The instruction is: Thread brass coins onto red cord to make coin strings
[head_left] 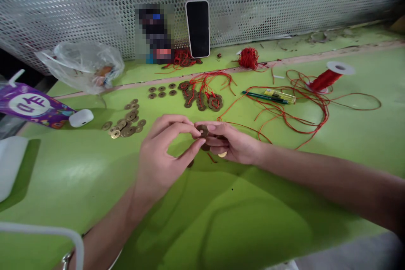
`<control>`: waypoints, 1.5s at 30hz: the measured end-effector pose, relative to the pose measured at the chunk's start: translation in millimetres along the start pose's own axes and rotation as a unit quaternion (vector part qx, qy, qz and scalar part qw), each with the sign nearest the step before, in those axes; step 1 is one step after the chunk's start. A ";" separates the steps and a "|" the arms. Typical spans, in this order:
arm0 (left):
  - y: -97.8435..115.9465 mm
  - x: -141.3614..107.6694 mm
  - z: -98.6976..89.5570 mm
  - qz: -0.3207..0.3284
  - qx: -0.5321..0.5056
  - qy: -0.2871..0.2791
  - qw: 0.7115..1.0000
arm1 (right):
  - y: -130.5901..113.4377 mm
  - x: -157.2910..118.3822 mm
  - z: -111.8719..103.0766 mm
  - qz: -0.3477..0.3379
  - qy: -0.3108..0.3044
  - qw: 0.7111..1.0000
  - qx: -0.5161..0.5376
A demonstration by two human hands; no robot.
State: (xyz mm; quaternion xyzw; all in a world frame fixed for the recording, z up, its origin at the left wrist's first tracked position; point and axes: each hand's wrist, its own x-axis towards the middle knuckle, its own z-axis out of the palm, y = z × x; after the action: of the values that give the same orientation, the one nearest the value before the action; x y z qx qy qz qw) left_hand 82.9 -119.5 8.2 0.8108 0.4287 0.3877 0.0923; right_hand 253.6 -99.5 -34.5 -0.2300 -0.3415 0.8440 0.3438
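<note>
Both hands meet over the green table. A dark bronze coin with a hole is pinched between them. My left hand has its thumb and index fingertips at the coin's left edge. My right hand holds the coin from the right with its thumb on top, and its curled fingers carry more coins, one a shiny gold coin. Red cord runs from behind the right hand. A loose coin pile lies to the left, and coins knotted with red cord lie beyond the hands.
Small coins stand in rows at the back. A cord spool, tangled red cord, pens and a red cord ball lie right. A phone leans on the mesh. Left are a purple carton, a white case and a plastic bag.
</note>
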 end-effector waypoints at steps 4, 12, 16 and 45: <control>-1.2 -0.4 -1.3 -0.016 0.023 0.000 1.000 | 1.3 0.0 -1.6 -0.003 -0.010 1.000 0.001; -0.8 0.9 -4.0 0.001 0.004 -0.017 1.000 | 2.1 -0.9 -2.7 0.001 -0.011 1.000 -0.011; -2.0 1.4 -3.8 0.003 -0.002 -0.024 1.000 | 2.4 -0.5 -3.1 0.003 -0.018 1.000 -0.005; -11.7 -2.3 5.6 -0.097 -0.180 -0.028 0.978 | -0.8 -0.9 0.5 -0.003 -0.028 0.999 0.020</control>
State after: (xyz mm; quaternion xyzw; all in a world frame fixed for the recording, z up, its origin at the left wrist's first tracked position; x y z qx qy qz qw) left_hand 78.7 -113.0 -2.6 0.7458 0.4255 0.4254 0.2861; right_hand 254.3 -100.0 -33.4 -0.1986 -0.3345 0.8557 0.3411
